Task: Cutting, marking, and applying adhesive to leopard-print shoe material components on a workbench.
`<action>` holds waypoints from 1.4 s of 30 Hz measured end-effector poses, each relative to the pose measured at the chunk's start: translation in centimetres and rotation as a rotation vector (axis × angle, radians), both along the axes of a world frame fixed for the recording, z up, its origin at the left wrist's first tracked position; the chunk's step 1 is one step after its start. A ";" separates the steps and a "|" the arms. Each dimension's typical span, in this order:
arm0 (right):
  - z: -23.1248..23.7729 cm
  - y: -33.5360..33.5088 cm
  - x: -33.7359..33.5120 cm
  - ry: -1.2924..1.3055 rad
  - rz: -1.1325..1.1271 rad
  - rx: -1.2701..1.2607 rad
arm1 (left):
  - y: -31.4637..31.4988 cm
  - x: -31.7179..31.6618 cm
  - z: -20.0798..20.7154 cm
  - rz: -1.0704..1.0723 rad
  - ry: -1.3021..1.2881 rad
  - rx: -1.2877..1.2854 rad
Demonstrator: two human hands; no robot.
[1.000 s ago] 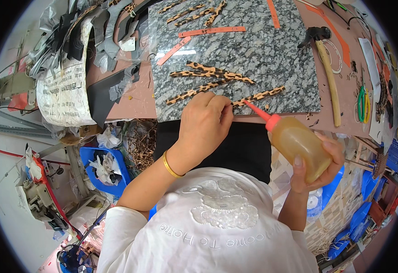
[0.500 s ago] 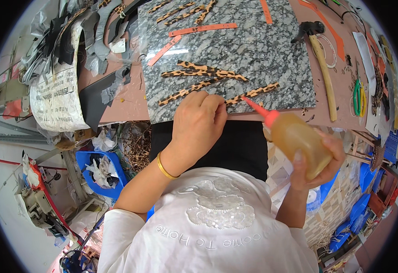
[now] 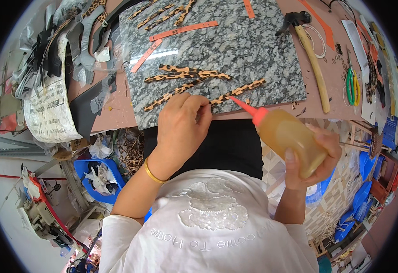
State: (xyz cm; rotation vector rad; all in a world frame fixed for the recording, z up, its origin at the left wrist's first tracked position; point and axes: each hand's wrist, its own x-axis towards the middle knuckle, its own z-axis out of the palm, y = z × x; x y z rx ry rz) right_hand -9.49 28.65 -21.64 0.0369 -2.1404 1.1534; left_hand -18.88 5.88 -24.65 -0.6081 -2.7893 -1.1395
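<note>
My left hand [image 3: 181,123] is closed at the near edge of a speckled grey stone slab [image 3: 272,54], thumb and finger pinching the left end of a leopard-print strip [image 3: 249,86]. That strip slants up to the right across the slab. In my right hand [image 3: 319,157] is a squeeze bottle [image 3: 292,139] of amber liquid, gripped around its body and tilted. Its red nozzle [image 3: 249,109] points up and left, with the tip at the middle of the strip; whether it touches cannot be made out. Beside my left hand lie more leopard-print strips [image 3: 187,75].
Farther back on the slab are orange strips [image 3: 183,30] and several leopard-print strips [image 3: 162,17]. To its right lie a hammer [image 3: 315,68] and green-and-yellow scissors [image 3: 351,88]. Dark and grey scraps [image 3: 83,50] pile up at left. A blue bin [image 3: 117,170] stands below the table.
The whole view has shifted, so the slab and both hands sit slightly farther left. My hold on the strip and bottle looks the same, with the nozzle tip at about the same spot.
</note>
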 end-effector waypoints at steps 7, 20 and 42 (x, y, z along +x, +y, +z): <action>-0.2 1.5 0.1 -0.001 -0.149 -0.040 | 0.2 0.0 0.0 0.003 -0.014 -0.008; -0.3 0.4 -0.1 -0.016 -0.061 -0.043 | -0.2 -0.1 0.1 -0.005 -0.001 -0.008; -1.3 4.5 -0.7 0.079 -0.224 -0.481 | -5.1 -3.4 2.9 0.132 0.293 -0.227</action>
